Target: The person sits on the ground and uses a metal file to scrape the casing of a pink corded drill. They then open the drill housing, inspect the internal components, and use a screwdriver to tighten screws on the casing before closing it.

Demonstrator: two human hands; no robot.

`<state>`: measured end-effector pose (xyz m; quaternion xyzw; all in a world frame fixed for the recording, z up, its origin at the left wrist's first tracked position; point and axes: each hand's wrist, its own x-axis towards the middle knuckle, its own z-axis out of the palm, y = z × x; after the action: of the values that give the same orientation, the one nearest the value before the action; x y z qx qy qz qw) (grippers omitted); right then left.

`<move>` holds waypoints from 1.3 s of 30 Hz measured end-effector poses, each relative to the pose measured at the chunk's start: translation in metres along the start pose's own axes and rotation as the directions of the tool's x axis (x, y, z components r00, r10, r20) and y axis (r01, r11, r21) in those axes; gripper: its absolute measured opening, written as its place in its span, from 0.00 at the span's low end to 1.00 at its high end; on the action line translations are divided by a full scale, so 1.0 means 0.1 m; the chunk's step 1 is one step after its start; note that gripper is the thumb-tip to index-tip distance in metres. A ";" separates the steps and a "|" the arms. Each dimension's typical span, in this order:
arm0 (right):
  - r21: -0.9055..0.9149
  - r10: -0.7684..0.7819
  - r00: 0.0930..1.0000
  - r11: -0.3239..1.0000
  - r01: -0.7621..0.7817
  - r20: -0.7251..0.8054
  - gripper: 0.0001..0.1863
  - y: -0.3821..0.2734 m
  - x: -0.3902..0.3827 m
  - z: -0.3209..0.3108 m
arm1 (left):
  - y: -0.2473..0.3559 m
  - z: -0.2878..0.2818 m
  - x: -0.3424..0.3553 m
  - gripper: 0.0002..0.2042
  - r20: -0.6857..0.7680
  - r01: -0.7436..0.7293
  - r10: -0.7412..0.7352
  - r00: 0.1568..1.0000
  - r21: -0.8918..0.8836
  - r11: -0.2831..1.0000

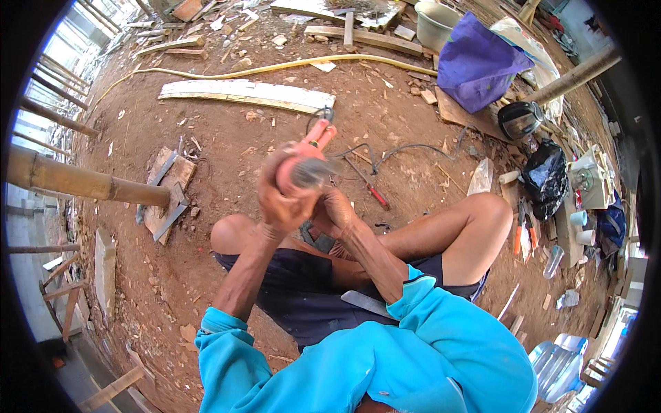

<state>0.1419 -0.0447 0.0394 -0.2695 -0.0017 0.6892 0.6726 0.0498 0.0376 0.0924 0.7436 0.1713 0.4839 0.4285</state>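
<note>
My left hand [279,199] grips a red-orange power tool [301,172], seemingly an angle grinder, whose dark front end is blurred; its cord runs over the dirt. My right hand [332,210] is closed just below and right of the tool's front, on something I cannot make out. Dark, flat pieces [322,242] lie below my hands between my bent legs. A screwdriver with a red handle [379,197] lies ahead to the right. A flat grey bar [366,303] rests on my lap.
A white board [241,93] and yellow hose [282,65] lie ahead. Bamboo poles [96,184] stand left, near metal pieces on wood. Right are a bucket [434,24], purple bag [475,65], black bag [545,175], orange-handled tools [518,237], cups and a large water bottle [554,368].
</note>
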 end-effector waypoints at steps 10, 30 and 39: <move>-0.954 -0.401 0.876 -0.013 -0.300 -0.270 0.12 -0.40 0.39 -1.54 | -0.40 -0.35 0.11 0.21 -0.343 0.267 -0.509 0.789 -0.554 0.788; -0.692 -0.482 0.876 -0.636 -0.340 0.012 0.12 0.08 0.75 -1.52 | -1.05 -0.40 -0.26 0.19 -0.261 0.231 -0.850 0.458 -0.888 0.398; -0.829 -0.437 0.892 -0.536 -0.159 0.112 0.14 -0.06 0.68 -1.50 | -0.94 -0.41 -0.25 0.23 -0.087 0.260 -0.877 0.473 -0.937 0.233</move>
<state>0.2066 -0.0354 -0.1116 -0.8201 -0.5209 0.1575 0.1768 0.0171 0.0941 0.0093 0.1025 0.3275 0.4984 0.7961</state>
